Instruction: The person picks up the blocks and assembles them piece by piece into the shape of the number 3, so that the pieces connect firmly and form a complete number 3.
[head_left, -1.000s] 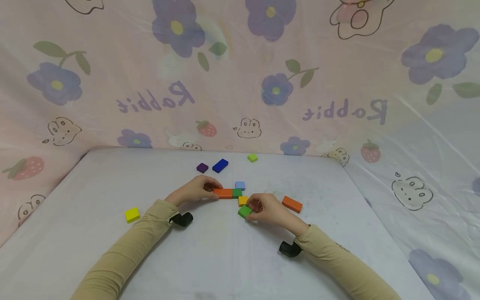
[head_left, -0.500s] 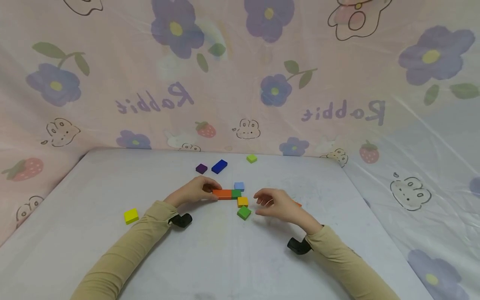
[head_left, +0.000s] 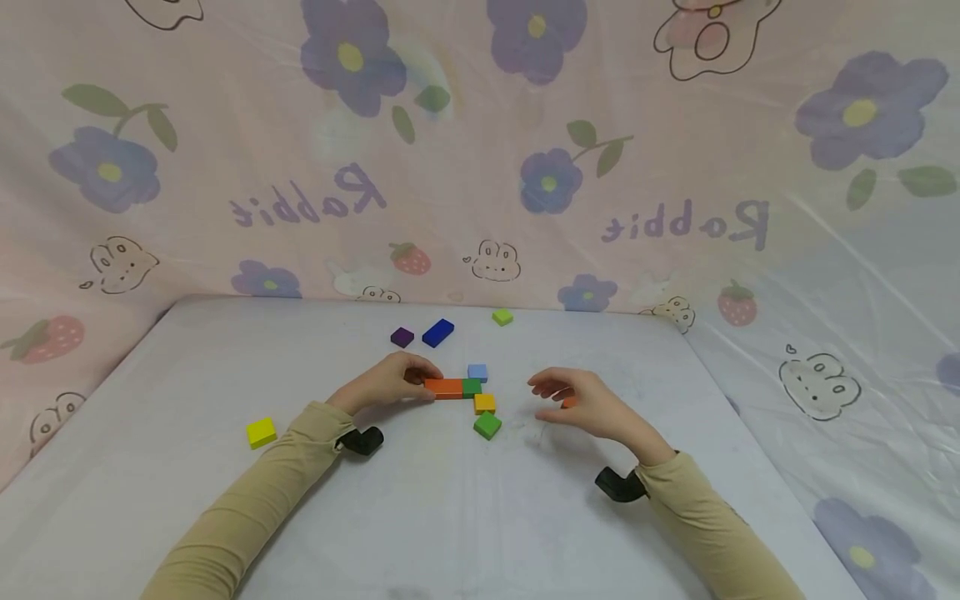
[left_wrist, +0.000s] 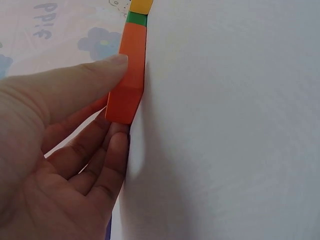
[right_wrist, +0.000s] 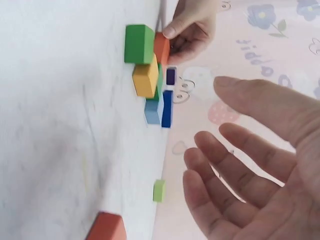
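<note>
My left hand (head_left: 390, 379) grips the left end of a long orange block (head_left: 446, 388), thumb on its near side and fingers on the far side. A dark green block (head_left: 471, 387) stands against that block's right end. A light blue block (head_left: 477, 372) sits just behind it, a yellow-orange block (head_left: 484, 403) in front. Nearer still, a green block (head_left: 487, 426) lies turned at an angle. My right hand (head_left: 581, 400) is apart from these, fingers loosely bent and holding nothing. It partly hides another orange block (right_wrist: 107, 227), which shows in the right wrist view.
At the back of the white table (head_left: 360, 517) lie a purple block (head_left: 402, 337), a dark blue block (head_left: 438, 333) and a lime block (head_left: 502, 317). A yellow block (head_left: 262, 432) sits left of my left forearm. A patterned cloth (head_left: 450, 167) hangs behind and along the sides.
My right hand has let go of the green block and moved right, over the second orange block. The green block stays on the table. My left hand keeps its grip on the long orange block.
</note>
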